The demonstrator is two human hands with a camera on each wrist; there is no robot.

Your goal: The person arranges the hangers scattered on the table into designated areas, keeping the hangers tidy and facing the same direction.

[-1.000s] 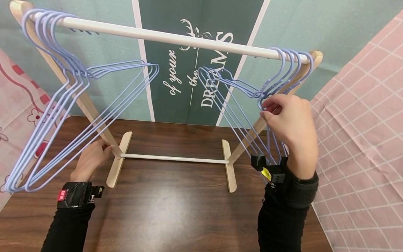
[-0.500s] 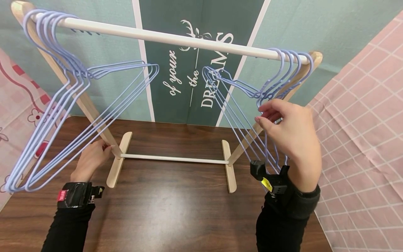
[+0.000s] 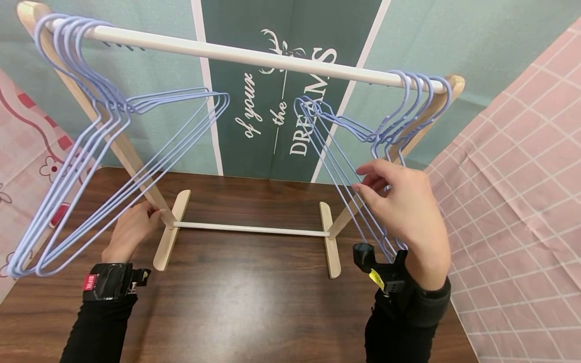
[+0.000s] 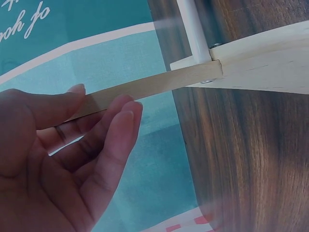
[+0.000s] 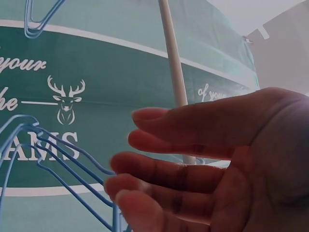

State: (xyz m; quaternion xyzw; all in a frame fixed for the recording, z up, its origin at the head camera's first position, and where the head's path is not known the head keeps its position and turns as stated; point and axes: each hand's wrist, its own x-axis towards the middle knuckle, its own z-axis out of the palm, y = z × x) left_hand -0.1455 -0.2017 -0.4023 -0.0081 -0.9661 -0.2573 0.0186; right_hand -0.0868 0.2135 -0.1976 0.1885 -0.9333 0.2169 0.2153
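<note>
A clothes rack with a white top rail (image 3: 245, 53) and wooden uprights stands on the table. Low on the rack's left upright (image 3: 129, 156), my left hand (image 3: 131, 227) grips the wood between thumb and fingers, as the left wrist view shows. Several blue wire hangers (image 3: 120, 116) hang at the rail's left end, and another bunch of blue hangers (image 3: 395, 128) hangs at its right end. Just below the hooks of that right bunch is my right hand (image 3: 406, 206), fingers loosely bent and holding nothing. It hides part of these hangers and of the right upright.
A white lower bar (image 3: 251, 228) joins the two wooden feet (image 3: 330, 239) on the dark brown table (image 3: 245, 302). Behind the rack hangs a green cloth (image 3: 254, 151) with white lettering. Pink patterned cloths flank it, one of them a checked cloth (image 3: 522, 212) at the right.
My right hand has let go of the right bunch of hangers and moved down and slightly left. Those hangers have swung a little. My left hand stays on the upright.
</note>
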